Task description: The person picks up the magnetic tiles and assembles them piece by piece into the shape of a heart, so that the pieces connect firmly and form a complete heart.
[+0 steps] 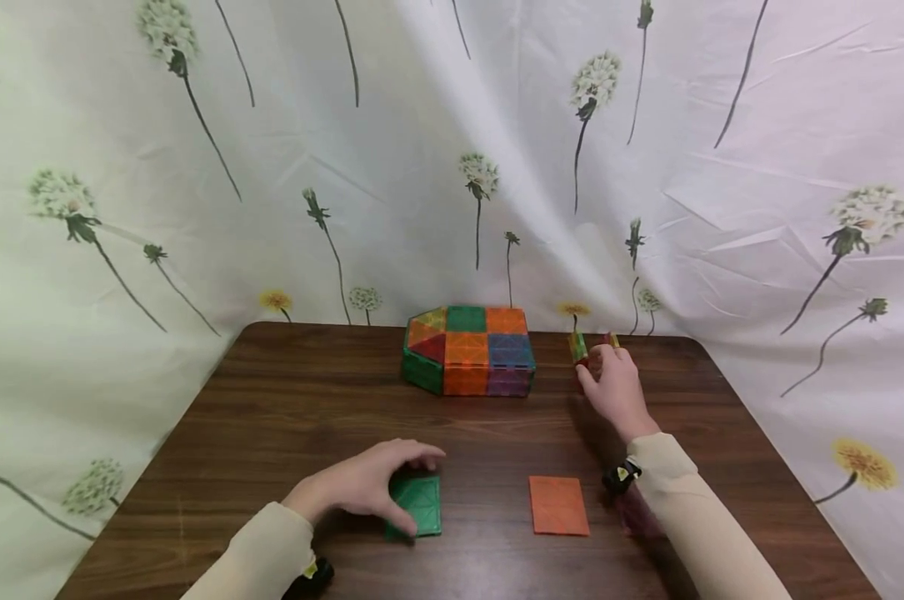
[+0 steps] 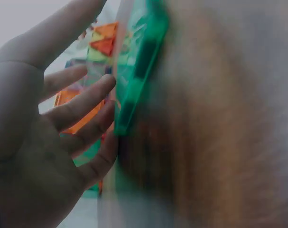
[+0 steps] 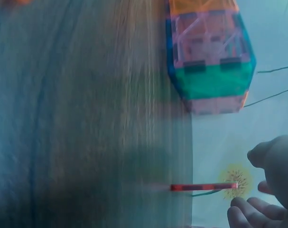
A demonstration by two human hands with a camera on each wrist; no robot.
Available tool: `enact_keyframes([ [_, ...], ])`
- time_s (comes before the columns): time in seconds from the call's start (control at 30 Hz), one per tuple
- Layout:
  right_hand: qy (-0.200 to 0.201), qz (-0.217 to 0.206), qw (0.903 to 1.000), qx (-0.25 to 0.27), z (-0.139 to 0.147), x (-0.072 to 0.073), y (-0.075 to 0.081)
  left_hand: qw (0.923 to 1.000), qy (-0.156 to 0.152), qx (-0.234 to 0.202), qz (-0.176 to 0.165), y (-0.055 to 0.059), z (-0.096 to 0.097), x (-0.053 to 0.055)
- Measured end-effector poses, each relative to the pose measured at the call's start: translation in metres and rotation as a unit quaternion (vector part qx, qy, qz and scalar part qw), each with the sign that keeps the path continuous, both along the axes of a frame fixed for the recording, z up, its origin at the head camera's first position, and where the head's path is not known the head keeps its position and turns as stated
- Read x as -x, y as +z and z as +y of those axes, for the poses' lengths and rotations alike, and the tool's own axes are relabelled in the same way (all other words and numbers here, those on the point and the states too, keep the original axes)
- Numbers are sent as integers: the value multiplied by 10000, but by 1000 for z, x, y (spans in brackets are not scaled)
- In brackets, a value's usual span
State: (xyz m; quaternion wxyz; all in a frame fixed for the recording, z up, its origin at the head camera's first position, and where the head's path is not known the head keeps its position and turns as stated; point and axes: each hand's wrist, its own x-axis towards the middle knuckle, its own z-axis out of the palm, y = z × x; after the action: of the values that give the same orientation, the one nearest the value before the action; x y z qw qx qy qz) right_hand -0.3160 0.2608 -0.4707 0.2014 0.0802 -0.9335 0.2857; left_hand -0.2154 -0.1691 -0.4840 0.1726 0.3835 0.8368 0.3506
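Note:
My left hand (image 1: 362, 482) curves over a green square magnetic tile (image 1: 424, 507) at the front of the table, fingers and thumb spread apart. In the left wrist view those fingers are loosely extended beside the green tile's edge. At the back right, my right hand (image 1: 618, 387) reaches to small upright tiles, one of them a green-and-yellow piece (image 1: 579, 346), another partly hidden behind the fingers. The right wrist view shows a thin red tile edge (image 3: 204, 186) standing near the relaxed fingertips, with a visible space between them.
A closed block of colourful magnetic tiles (image 1: 466, 352), pointed at its left end, stands at the table's back middle. An orange square tile (image 1: 559, 506) lies in front, and a dark pink tile (image 1: 637, 512) is partly under the right forearm. A flowered curtain (image 1: 407, 167) hangs behind.

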Motion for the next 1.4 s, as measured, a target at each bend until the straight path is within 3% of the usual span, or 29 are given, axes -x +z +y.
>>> enact_keyframes([
  [0.1,-151,-62,9998,-133,1,4,0,9990,-219,371,111,1,3,-7],
  [0.23,-229,-185,9992,-286,1,13,0,9971,-247,694,190,2,7,-10],
  [0.57,-407,-267,9980,-409,0,26,-9,9972,112,651,347,-2,6,1],
  [0.8,-479,-50,9978,-453,-1,28,-11,9982,112,428,410,0,5,3],
  [1.1,-780,-272,9960,-349,-1,28,-9,9971,274,-320,633,3,3,5],
  [1.4,-805,64,9963,-288,0,27,-11,9944,533,-782,471,2,1,11],
])
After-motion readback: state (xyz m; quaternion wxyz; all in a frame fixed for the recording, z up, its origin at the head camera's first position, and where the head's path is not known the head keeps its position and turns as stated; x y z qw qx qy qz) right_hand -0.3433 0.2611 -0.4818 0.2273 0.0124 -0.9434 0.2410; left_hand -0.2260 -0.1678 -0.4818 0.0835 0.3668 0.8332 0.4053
